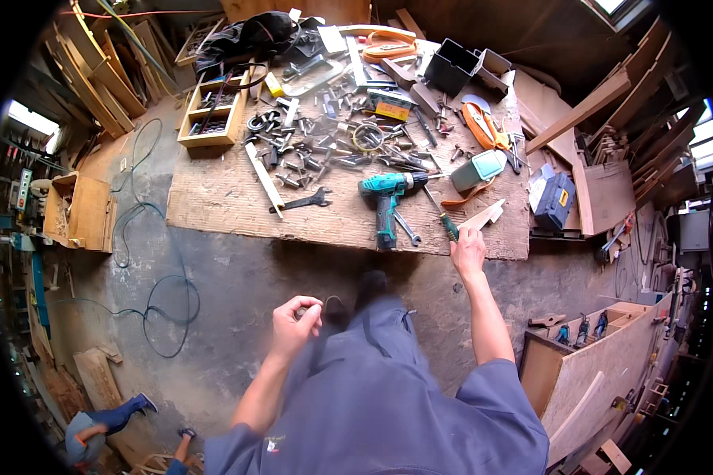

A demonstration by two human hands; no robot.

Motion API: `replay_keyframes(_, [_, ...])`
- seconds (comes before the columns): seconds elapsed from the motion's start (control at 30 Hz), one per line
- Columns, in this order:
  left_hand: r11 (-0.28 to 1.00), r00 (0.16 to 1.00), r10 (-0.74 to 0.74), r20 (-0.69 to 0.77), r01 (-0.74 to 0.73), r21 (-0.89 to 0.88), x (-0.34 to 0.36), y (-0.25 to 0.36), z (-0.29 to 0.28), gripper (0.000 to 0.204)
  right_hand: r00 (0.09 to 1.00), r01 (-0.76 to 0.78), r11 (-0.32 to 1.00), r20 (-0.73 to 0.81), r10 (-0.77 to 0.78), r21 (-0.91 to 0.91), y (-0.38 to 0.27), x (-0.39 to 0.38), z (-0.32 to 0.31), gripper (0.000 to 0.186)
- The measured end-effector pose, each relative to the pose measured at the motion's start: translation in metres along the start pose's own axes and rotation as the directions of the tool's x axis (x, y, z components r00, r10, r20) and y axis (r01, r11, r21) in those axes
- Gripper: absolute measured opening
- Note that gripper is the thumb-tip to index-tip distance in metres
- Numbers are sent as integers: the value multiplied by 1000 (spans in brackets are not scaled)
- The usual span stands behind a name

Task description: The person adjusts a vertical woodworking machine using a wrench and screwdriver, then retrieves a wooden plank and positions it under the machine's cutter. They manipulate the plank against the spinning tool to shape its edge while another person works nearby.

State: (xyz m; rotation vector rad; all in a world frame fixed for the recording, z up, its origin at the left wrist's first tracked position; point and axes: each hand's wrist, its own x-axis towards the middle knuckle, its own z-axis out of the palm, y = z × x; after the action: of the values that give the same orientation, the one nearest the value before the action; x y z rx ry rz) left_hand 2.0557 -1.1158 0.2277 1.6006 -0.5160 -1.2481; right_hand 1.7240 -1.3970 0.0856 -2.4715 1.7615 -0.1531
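Observation:
At the bench's front right edge, my right hand (468, 252) has its fingers closed at the butt of a green-handled screwdriver (448, 226), whose shaft points up and left across the wood. Right beside those fingers lies a pale wooden wedge (485, 214). My left hand (295, 326) is held off the bench, in front of my body, with its fingers curled; something small and dark seems to be inside, too hidden to name. A teal cordless drill (386, 207) and a small wrench (407, 228) lie left of the screwdriver.
Loose bolts (293, 150) and tools crowd the workbench (238, 207). A dark wrench (305, 202), a wooden tray (213, 115) and orange straps (483, 127) lie there too. A hose (186, 305) snakes over the floor. A wooden cabinet (594, 356) stands right; another person (95, 431) is lower left.

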Motion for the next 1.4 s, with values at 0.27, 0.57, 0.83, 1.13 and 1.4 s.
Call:
replay_keyframes(0.27, [922, 968, 251, -14, -234, 309, 84, 20, 45, 12, 993, -108, 842, 93, 69, 529, 53, -6, -108, 33])
replay_keyframes(0.57, [846, 924, 332, 191, -381, 373, 161, 59, 53, 33, 969, 71, 450, 46, -244, 890, -73, 57, -226, 22])
replay_keyframes(0.83, [842, 816, 464, 346, -527, 114, 170, 76, 17, 13, 859, 288, 582, 63, -508, 761, -135, 87, -222, 24])
replay_keyframes(1.13, [862, 831, 458, 317, -502, 70, 169, 61, -14, 9, 861, 238, 630, 139, -489, 739, -187, 105, -236, 25])
replay_keyframes(1.4, [861, 818, 331, 471, -466, 204, 170, 67, -20, 12, 798, 451, 561, -32, -601, 694, -237, 118, -250, 29])
